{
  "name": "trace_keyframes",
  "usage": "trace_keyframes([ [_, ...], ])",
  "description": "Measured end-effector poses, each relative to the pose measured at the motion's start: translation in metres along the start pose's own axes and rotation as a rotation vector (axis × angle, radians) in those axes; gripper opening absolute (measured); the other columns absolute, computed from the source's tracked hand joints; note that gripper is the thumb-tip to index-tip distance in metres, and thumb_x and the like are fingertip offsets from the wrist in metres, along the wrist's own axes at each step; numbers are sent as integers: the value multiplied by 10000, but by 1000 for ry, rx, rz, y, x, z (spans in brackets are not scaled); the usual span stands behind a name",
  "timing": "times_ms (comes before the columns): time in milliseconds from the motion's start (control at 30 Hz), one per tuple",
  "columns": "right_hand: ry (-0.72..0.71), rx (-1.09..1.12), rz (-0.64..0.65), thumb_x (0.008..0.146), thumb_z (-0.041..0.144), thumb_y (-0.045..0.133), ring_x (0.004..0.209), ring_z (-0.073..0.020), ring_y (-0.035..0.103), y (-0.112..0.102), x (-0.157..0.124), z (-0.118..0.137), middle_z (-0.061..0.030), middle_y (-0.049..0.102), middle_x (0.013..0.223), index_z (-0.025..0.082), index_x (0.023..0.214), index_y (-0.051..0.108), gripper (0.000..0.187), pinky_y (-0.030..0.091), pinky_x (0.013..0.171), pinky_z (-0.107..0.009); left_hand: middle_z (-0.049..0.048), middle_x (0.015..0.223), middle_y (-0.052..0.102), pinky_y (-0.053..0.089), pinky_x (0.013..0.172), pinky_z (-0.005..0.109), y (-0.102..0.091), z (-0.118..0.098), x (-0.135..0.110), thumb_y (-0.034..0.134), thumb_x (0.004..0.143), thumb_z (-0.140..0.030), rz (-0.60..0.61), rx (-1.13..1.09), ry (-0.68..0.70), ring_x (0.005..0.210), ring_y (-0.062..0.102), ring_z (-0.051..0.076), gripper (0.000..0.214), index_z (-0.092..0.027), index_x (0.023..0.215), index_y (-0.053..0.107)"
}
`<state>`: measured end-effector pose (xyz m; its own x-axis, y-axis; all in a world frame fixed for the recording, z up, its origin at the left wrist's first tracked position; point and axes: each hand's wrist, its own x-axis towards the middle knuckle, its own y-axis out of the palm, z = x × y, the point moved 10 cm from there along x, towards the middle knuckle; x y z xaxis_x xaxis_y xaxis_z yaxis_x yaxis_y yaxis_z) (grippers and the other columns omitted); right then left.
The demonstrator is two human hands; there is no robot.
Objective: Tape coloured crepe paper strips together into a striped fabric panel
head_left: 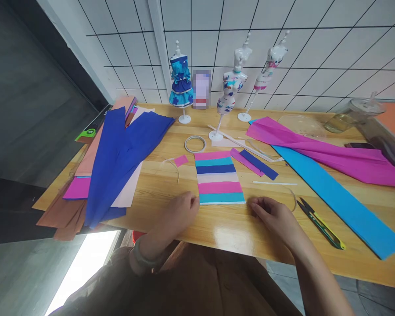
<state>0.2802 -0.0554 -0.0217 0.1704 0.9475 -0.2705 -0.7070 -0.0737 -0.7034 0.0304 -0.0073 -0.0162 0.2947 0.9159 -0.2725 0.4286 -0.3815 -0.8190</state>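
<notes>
Hands sit at near edge of table [224,232], one each side of striped paper panel [219,177].

**L hand** [181,213]: fingers curled in loosely, tips at panel's lower-L corner. Contact w/ paper edge looks likely. Whether they pinch it cannot be told from this view.

**R hand** [273,215]: fingers drawn together, lying low on tabletop. Tips are just beside lower-R corner, apart from paper. Holds nothing.

**Panel:** lies flat at ctr of table, just beyond both hands. It has horizontal bands in pink, light blue, dark blue and a pale tone.

**Step in hand (judged):** banded panel looks assembled, and hands are stationed at its near corners. Paper looks thin, so any handling calls for light, even contact at both corners, w/ no drag across bands.

**Surrounding items, near to far:**
- R of R hand: thread snips [321,224], flat on table.
- Beyond snips: long light-blue sheet [342,206], w/ magenta sheet [332,153] lying across its far end.
- Just past panel: magenta strip [245,161] and dark-blue strip [258,164] side by side, small pink scrap [181,160], tape ring [195,143].
- L side: dark-blue sheets [118,158] piled over pink ones.
- Far edge, by tiled wall: three mini dress forms, leftmost [181,83] dressed in blue, and a glass jar [352,114] at far R.
</notes>
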Motion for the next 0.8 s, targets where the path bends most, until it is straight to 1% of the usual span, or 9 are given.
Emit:
trace_keyframes([
  [67,-31,42,-53,803,441,465,594,-171,578,-2,-5,1,-27,629,662,177,809,595,294,443,562,-277,32,784,628,310,582,260,-1,1,0,372,870,-343,-10,-41,-5,718,562,168,244,-195,773,539],
  [133,-78,45,-134,811,434,475,622,-179,589,-5,-10,5,-48,644,734,179,881,595,291,457,569,-289,28,820,632,332,597,257,-2,3,0,435,845,-355,-24,-64,-24,732,570,171,193,-202,870,550],
  [233,-210,-28,-247,833,396,468,724,-197,605,-7,-18,21,-81,643,871,186,932,597,265,480,639,-319,21,822,629,355,613,261,-5,1,2,505,813,-368,-57,-63,-20,742,576,181,242,-216,997,547],
  [333,-334,-161,-281,863,352,443,862,-227,597,-1,-21,37,-107,615,976,181,982,601,261,477,748,-362,25,841,626,381,668,266,-6,-10,5,525,810,-342,-68,-79,64,793,577,186,275,-222,1056,553],
  [400,-365,-227,-282,872,336,437,893,-241,590,3,-21,41,-114,605,983,176,991,604,260,471,778,-379,30,856,626,389,695,272,-6,-14,5,538,804,-308,-61,-76,104,808,575,188,279,-217,1066,566],
  [500,-383,-244,-282,874,328,442,876,-240,590,5,-22,41,-111,602,944,176,931,611,235,472,778,-378,26,860,627,389,691,276,-4,-18,5,532,802,-267,-47,-58,157,797,570,185,232,-219,1021,590],
  [633,-362,-197,-270,868,322,453,869,-231,591,4,-22,35,-102,607,919,183,886,600,202,473,775,-369,20,870,628,389,681,274,-2,-18,4,519,808,-274,-40,-67,190,793,567,179,153,-211,925,594],
  [700,-326,-170,-263,857,330,467,859,-227,594,3,-20,30,-96,614,916,188,899,594,195,475,762,-367,17,872,628,391,683,273,0,-16,5,527,800,-265,-30,-69,186,795,568,177,149,-211,925,586],
  [800,-255,-109,-262,831,361,494,812,-218,600,1,-17,22,-87,624,908,191,951,581,225,482,711,-357,7,854,624,390,673,269,-1,-19,5,531,790,-245,-7,-70,202,787,568,176,196,-219,980,576],
])
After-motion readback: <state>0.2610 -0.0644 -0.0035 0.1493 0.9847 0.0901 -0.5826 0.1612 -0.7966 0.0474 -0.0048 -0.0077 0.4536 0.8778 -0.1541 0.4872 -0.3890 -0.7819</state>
